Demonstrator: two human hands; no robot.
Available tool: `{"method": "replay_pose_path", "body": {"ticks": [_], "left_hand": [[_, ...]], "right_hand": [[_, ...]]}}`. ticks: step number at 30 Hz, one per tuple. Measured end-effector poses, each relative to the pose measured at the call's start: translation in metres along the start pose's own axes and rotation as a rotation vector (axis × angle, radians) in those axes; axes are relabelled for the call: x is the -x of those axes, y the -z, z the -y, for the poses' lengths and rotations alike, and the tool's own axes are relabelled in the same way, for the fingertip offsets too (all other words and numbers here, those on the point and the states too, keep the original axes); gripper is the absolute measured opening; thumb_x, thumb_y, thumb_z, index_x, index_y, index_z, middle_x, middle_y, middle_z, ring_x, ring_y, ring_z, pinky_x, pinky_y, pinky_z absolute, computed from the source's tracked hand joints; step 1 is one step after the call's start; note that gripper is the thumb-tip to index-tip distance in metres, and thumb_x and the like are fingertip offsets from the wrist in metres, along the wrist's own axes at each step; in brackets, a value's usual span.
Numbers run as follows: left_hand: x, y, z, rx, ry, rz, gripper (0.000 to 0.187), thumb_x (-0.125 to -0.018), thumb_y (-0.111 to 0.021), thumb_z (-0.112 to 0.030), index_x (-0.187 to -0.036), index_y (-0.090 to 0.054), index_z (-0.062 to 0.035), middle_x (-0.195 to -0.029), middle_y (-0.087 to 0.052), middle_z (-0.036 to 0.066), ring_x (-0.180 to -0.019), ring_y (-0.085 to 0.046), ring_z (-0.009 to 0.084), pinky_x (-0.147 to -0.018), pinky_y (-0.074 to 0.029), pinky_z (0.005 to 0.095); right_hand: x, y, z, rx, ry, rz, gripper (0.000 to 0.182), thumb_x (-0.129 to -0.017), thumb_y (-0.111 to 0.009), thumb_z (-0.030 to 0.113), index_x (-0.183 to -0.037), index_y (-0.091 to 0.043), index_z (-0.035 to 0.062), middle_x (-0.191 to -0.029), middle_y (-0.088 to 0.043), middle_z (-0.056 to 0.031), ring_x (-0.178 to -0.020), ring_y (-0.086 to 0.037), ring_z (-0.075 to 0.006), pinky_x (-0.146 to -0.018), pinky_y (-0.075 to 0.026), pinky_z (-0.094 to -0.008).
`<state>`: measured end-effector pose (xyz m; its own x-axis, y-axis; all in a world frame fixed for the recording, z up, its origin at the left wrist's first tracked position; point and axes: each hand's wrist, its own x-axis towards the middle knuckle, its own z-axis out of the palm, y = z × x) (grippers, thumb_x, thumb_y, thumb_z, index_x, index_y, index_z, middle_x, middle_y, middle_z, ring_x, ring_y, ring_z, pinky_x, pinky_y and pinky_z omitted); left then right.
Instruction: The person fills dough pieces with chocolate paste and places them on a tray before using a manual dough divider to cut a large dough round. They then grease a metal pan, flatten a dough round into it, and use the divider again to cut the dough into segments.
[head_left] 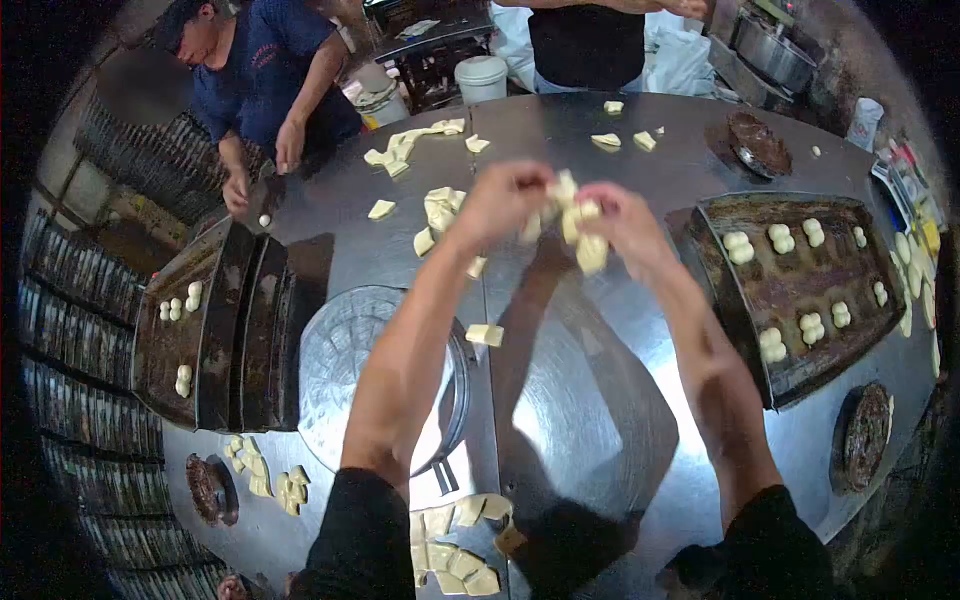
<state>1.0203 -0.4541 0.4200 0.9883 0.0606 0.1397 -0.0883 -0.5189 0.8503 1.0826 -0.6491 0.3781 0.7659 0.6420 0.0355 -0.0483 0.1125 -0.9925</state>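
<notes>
Above the middle of the metal table, my left hand (498, 205) and my right hand (630, 230) are raised close together. A pale strip of dough (591, 252) dangles between them, slightly blurred. Fingers of both hands are closed on the dough, the right at its upper side. Just left of my left hand lies a heap of dough pieces (440, 208). One cut dough piece (485, 335) rests nearer to me, beside a round metal lid or tray (345, 330) under my left forearm.
A baking tray (780, 290) with dough balls in clusters stands at right, and stacked trays (220, 330) at left. Dark shallow dishes (865, 437) sit near the edges. More cut dough (455, 565) lies at the front. A co-worker (265, 80) works at far left, another person (587, 45) opposite.
</notes>
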Motion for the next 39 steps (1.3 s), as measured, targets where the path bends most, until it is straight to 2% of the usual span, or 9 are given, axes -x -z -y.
{"method": "replay_pose_path", "body": {"ticks": [5,7,13,18,21,27,30,32,39], "left_hand": [[-0.022,0.065,-0.003,-0.262,-0.074,-0.353,0.039,-0.082,-0.061,-0.008,-0.121,-0.059,-0.0054,-0.120,-0.060,0.017,-0.110,-0.058,0.0245,-0.087,-0.049,0.0336],[0.010,0.070,0.000,-0.245,-0.093,-0.487,0.034,-0.085,-0.058,-0.008,-0.119,-0.061,-0.0053,-0.132,-0.051,0.018,-0.124,-0.049,0.0259,-0.095,-0.046,0.0355],[0.145,0.056,-0.019,-0.215,-0.030,-0.547,0.026,-0.088,-0.056,-0.008,-0.112,-0.065,-0.0043,-0.136,-0.048,0.017,-0.125,-0.048,0.0279,-0.094,-0.046,0.0357],[0.225,0.039,-0.037,-0.129,-0.003,-0.605,0.026,-0.090,-0.056,-0.010,-0.113,-0.063,-0.0005,-0.137,-0.047,0.018,-0.125,-0.047,0.0281,-0.096,-0.047,0.0383],[0.283,0.019,-0.067,0.195,0.139,-0.791,0.027,-0.087,-0.053,-0.001,-0.111,-0.062,0.0040,-0.134,-0.049,0.018,-0.123,-0.048,0.0275,-0.095,-0.047,0.0340],[0.412,-0.031,-0.086,0.554,0.460,-1.022,0.023,-0.088,-0.057,-0.003,-0.108,-0.061,0.0077,-0.113,-0.061,0.020,-0.106,-0.060,0.0273,-0.087,-0.053,0.0372],[0.450,-0.048,-0.098,0.502,0.630,-1.042,0.022,-0.086,-0.060,-0.007,-0.104,-0.061,0.0062,-0.111,-0.062,0.020,-0.102,-0.062,0.0291,-0.085,-0.053,0.0398],[0.476,-0.056,-0.109,0.483,0.678,-1.043,0.022,-0.087,-0.057,-0.006,-0.104,-0.060,0.0062,-0.109,-0.062,0.020,-0.101,-0.062,0.0286,-0.084,-0.053,0.0398],[0.571,-0.098,-0.155,0.508,0.842,-0.946,0.027,-0.089,-0.059,-0.012,-0.110,-0.060,0.0048,-0.108,-0.063,0.019,-0.098,-0.063,0.0264,-0.079,-0.054,0.0345]], "right_hand": [[-0.104,-0.008,-0.015,-0.316,0.092,-0.093,0.048,-0.087,-0.061,0.012,-0.133,-0.047,0.0044,-0.104,-0.063,-0.0058,-0.088,-0.062,-0.0156,-0.069,-0.052,-0.0299],[-0.118,0.000,-0.047,0.101,-0.110,-0.216,0.050,-0.086,-0.061,0.011,-0.135,-0.047,0.0070,-0.105,-0.064,-0.0080,-0.088,-0.062,-0.0173,-0.071,-0.052,-0.0291],[-0.021,-0.052,-0.087,0.738,0.255,-0.073,0.030,-0.083,-0.064,0.022,-0.104,-0.065,0.0012,-0.096,-0.066,-0.0221,-0.079,-0.063,-0.0349,-0.075,-0.050,-0.0437],[0.053,-0.127,-0.081,1.045,0.129,0.264,0.013,-0.082,-0.066,0.019,-0.088,-0.067,0.0078,-0.080,-0.062,-0.0115,-0.074,-0.060,-0.0274,-0.067,-0.047,-0.0405],[0.044,-0.124,-0.085,0.923,0.328,0.341,0.010,-0.081,-0.067,0.017,-0.086,-0.065,0.0083,-0.080,-0.063,-0.0099,-0.072,-0.060,-0.0221,-0.066,-0.048,-0.0378],[-0.069,-0.079,-0.036,0.607,0.163,-0.151,0.017,-0.080,-0.067,0.015,-0.093,-0.063,0.0044,-0.080,-0.063,-0.0043,-0.073,-0.060,-0.0120,-0.065,-0.049,-0.0288],[-0.096,-0.076,-0.024,0.283,0.019,-0.100,0.024,-0.081,-0.066,0.016,-0.101,-0.064,0.0038,-0.090,-0.064,-0.0086,-0.080,-0.064,-0.0153,-0.070,-0.051,-0.0304],[-0.077,-0.093,-0.021,0.921,0.311,-0.205,0.031,-0.083,-0.065,0.018,-0.110,-0.062,0.0036,-0.099,-0.063,-0.0132,-0.088,-0.065,-0.0238,-0.077,-0.051,-0.0345],[0.102,-0.252,0.007,0.727,0.912,0.041,0.028,-0.083,-0.065,0.023,-0.106,-0.062,0.0075,-0.109,-0.056,-0.0153,-0.104,-0.055,-0.0356,-0.090,-0.044,-0.0433]]}}
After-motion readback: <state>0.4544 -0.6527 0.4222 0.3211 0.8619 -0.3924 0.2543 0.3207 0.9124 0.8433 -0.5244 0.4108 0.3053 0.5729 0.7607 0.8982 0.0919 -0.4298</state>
